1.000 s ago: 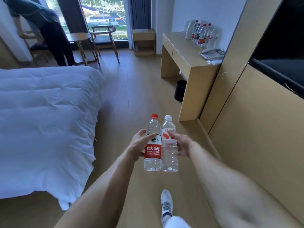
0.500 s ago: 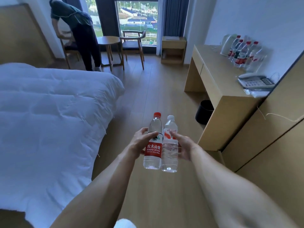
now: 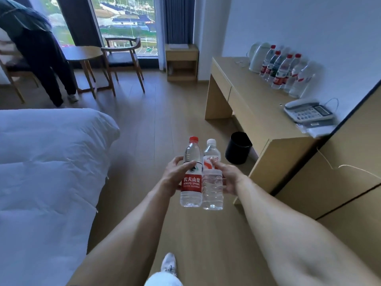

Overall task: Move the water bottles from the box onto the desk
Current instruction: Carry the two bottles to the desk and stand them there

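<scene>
Two upright bottles touching, left hand (image 3: 175, 176) gripping red-capped bottle (image 3: 191, 178), right hand (image 3: 227, 178) gripping white-capped bottle (image 3: 212, 182), fingers mostly hidden

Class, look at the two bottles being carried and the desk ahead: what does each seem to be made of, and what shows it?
Red-capped bottle and white-capped bottle: probably clear, glossy plastic; the floor shows through and the walls are ribbed. Desk: light wood or wood-look laminate, matte; a pale even surface with square edges, so which one stays open.

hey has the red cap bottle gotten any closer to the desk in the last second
Yes. The red-capped bottle, held in the left hand, has come forward along the floor toward the desk, whose near end and black bin now sit closer.
</scene>
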The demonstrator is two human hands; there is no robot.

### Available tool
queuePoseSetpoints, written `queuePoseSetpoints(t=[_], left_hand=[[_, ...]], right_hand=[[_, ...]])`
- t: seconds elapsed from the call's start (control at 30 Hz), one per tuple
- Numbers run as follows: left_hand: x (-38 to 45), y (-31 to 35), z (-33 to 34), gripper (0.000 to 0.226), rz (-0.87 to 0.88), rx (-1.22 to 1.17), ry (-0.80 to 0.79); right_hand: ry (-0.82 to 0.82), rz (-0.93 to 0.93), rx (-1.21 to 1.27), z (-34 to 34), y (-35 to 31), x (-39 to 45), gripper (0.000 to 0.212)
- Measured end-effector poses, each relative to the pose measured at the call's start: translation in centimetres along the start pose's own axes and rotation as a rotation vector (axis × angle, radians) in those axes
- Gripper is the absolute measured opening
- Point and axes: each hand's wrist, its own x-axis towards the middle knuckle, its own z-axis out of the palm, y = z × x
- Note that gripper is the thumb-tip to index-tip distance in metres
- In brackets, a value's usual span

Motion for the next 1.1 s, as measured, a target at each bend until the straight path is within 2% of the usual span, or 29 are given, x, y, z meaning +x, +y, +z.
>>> queuePoseSetpoints(t=[0.3, 0.43, 0.63, 0.93, 1.1], left_hand=[[15.2, 9.7, -0.9, 0.046, 0.015, 0.069, -0.139], [21.3, 13.0, -0.1, 0.050, 0.016, 0.116, -0.190], [30.6, 17.3, 1.5, 0.056, 0.033, 0.183, -0.219], [46.3, 25.7, 5.3, 0.051, 0.043, 0.235, -0.201], [53.1, 29.7, 9.1, 0.047, 0.057, 0.229, -0.220]], right_hand=[[0.182, -0.044, 0.076, 0.3, -10.9, 10.7, 0.054], [0.227, -0.060, 0.095, -0.5, -14.6, 15.0, 0.054], [0.237, -0.099, 0.152, -2.8, -19.8, 22.9, 0.051], [0.166, -0.123, 0.202, -7.5, -30.2, 35.5, 0.082], [0.169, -0.169, 0.202, -11.8, -36.0, 40.8, 0.078]])
